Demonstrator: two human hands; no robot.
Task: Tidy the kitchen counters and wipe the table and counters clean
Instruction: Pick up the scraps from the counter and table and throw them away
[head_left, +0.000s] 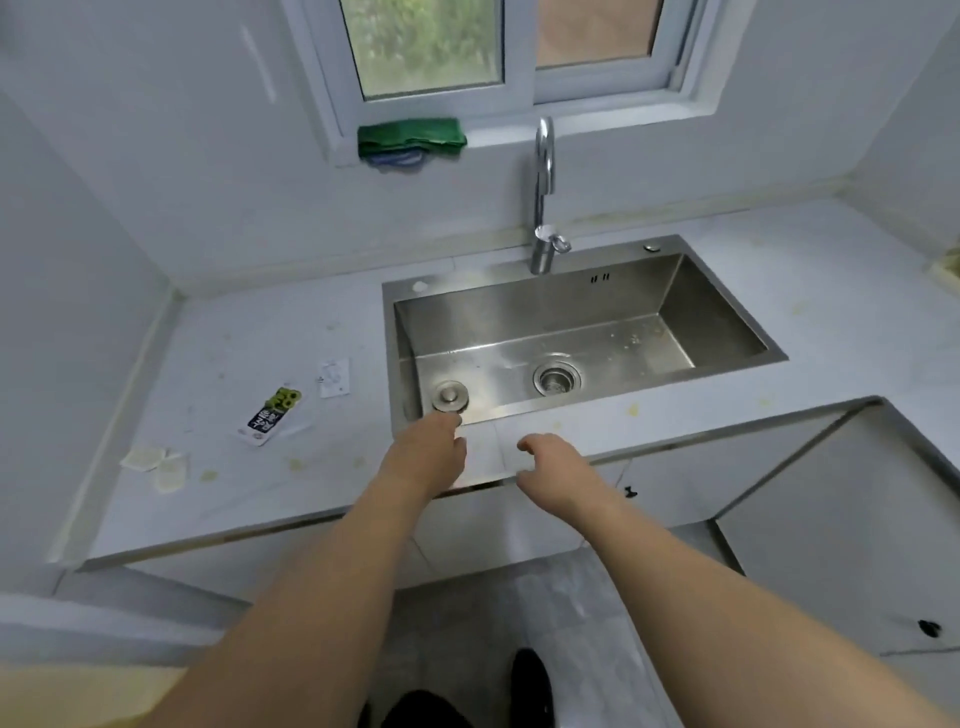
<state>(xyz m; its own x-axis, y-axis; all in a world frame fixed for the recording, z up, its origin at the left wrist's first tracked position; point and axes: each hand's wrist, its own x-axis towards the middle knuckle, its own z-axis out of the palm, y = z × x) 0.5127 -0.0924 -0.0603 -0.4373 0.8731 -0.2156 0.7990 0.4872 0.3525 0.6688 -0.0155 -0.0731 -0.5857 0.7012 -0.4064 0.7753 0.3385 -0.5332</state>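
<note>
Two bare hands reach in at frame centre; left hand (426, 447) hovers at the front edge of the sink (727, 322), fingers loosely curled, gripping nothing, just below one round metal plug (450, 397); contact unclear; right hand (553, 465) hangs over the counter (857, 291) edge, relaxed, empty; hands slightly apart. One drain (556, 378), one faucet (543, 197); one green cloth (410, 137) on the sill at upper centre; left of frame: one dark wrapper (270, 415), one white packet (333, 378), two pale scraps (156, 465); yellowish stains scattered.
</note>
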